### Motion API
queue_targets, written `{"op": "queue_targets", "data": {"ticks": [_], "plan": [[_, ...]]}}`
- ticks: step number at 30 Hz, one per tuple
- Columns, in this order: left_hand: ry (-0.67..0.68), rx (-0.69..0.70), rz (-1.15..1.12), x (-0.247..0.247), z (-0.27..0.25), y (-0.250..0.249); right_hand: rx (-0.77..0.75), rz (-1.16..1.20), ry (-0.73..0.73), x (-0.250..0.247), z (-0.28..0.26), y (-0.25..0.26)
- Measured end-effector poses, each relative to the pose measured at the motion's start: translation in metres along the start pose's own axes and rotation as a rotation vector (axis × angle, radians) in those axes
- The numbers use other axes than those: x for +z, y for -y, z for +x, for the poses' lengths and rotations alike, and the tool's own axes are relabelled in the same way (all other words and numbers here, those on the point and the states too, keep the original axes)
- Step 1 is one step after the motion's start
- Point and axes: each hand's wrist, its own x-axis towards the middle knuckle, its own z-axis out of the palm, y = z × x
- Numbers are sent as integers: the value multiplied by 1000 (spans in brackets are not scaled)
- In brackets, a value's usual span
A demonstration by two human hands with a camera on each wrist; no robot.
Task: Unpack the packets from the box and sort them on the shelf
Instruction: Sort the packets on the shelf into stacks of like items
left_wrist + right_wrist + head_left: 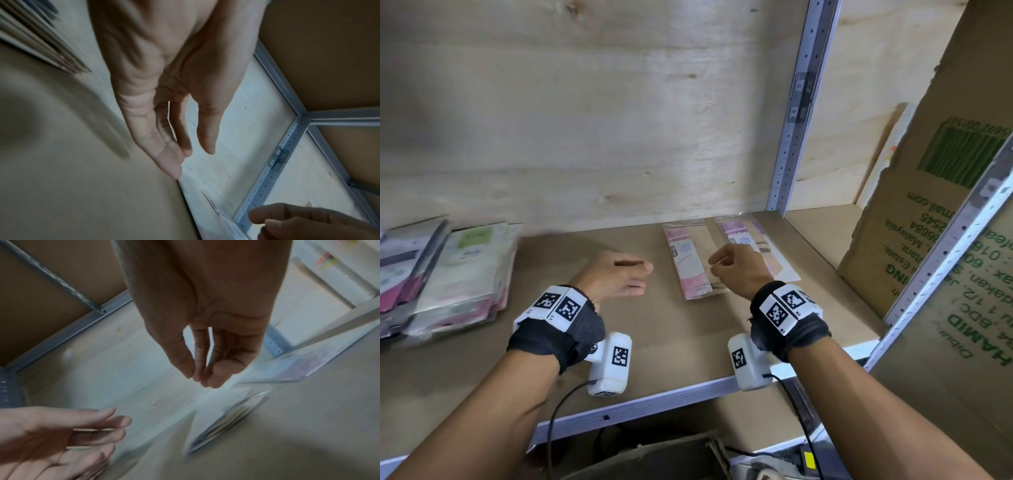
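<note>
You face a pale plywood back wall (592, 113) behind a brown board surface (482, 370). A perforated grey metal upright (796, 116) rises to your right, and a second one (941, 246) slants nearer you. Light falls evenly, without hard shadows.

Both forearms reach forward over the shelf (688, 349), each wrist wrapped in a black band with tag blocks. The left hand (616, 279) is held flat, fingers straight, palm turned inward. The right hand (739, 270) hangs with fingers loosely curled, fingertips (205, 381) bunched together, holding nothing.
</note>
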Motion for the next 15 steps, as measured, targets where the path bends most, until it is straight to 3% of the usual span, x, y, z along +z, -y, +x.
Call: {"op": "queue_targets", "data": {"ticks": [4, 10, 15], "plan": [[-174, 43, -25, -63, -32, -1, -47, 194, 128, 37, -15, 44], [-479, 62, -25, -166, -73, 8, -147, 217, 361, 117, -16, 124], [-564, 30, -65, -216, -98, 15, -107, 265, 410, 192, -4, 188]]}}
